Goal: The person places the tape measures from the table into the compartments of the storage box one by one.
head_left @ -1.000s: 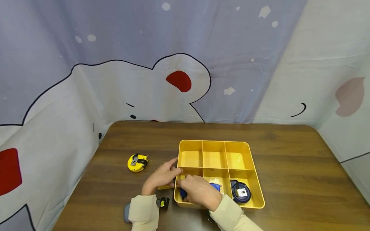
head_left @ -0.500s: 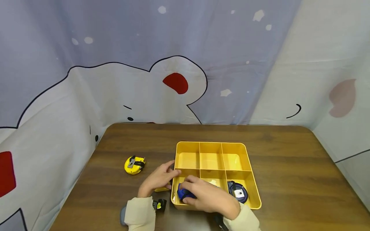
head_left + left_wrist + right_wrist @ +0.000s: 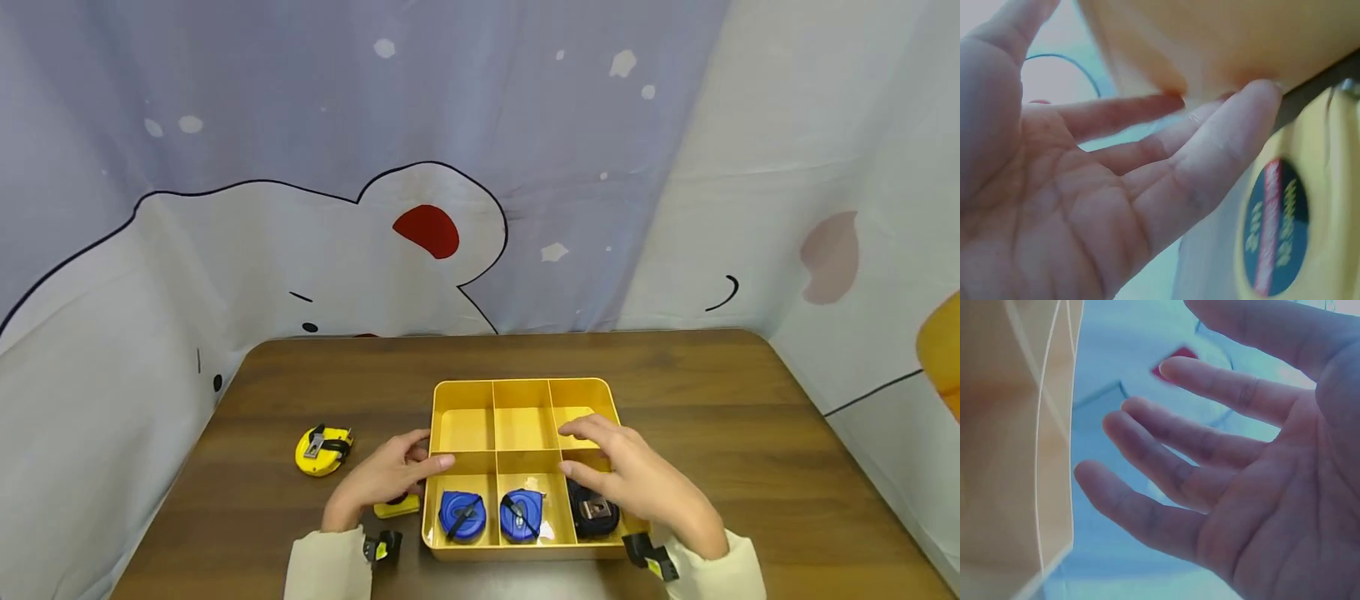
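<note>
A yellow box (image 3: 525, 552) with six sections stands on the table. My left hand (image 3: 390, 475) rests at its left wall, thumb over the rim, extended fingers (image 3: 1210, 150) against the outside. My right hand (image 3: 637, 479) hovers over the right side of the box, fingers spread and holding nothing. In the front row lie a blue tape measure (image 3: 462, 515) at left, another blue tape measure (image 3: 521, 514) in the middle, and a black tape measure (image 3: 592, 510) with a metal clip at right, partly hidden by the right hand. Beside the left hand lies a yellow tape measure (image 3: 1335, 206).
Another yellow tape measure (image 3: 323, 451) with a black strap and metal clip lies on the wooden table (image 3: 720, 433), left of the box. A patterned cloth (image 3: 337, 242) hangs behind the table.
My right hand has let go of the blue tape measure in the front left section and moved right. The left hand stays at the box's left wall. The head view has shifted.
</note>
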Demonstrator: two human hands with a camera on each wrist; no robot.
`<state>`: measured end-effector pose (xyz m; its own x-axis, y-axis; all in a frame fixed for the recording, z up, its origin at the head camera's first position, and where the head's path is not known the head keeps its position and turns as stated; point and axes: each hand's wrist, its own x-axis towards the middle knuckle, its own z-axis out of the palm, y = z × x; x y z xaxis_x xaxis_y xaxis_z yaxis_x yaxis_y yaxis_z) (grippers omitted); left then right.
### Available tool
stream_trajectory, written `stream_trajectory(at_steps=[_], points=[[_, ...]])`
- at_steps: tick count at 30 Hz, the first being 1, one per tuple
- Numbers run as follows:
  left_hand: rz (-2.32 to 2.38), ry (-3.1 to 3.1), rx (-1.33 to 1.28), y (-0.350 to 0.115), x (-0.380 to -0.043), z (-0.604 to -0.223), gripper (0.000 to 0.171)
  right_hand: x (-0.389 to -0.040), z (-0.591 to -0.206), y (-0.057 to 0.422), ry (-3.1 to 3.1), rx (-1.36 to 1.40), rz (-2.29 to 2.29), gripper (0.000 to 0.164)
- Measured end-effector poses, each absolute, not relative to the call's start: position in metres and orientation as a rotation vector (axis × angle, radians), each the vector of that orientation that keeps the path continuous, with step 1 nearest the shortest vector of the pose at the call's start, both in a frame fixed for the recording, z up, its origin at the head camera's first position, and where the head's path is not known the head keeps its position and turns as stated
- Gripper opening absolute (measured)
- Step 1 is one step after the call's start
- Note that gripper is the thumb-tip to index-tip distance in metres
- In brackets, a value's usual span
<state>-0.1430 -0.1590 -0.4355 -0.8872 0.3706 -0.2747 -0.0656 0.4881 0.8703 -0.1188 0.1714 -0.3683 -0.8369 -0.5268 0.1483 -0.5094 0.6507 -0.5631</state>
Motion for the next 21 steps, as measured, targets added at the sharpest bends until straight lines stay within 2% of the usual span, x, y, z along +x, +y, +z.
stream_trajectory(at_steps=[4,10,21], points=[[1.380,2.324,0.272,-0.169,-0.138,-0.433,0.077,-0.126,-0.374,0.194,2.824,-0.746,-1.083,0.044],[1.315,2.419,0.324,-0.175,-0.138,-0.436,0.069,-0.138,-0.388,0.227,2.823,-0.498,-1.109,0.067],[1.137,2.428,0.329,-0.185,-0.137,-0.443,0.077,-0.153,-0.413,0.239,2.378,-0.397,-1.389,0.090]])
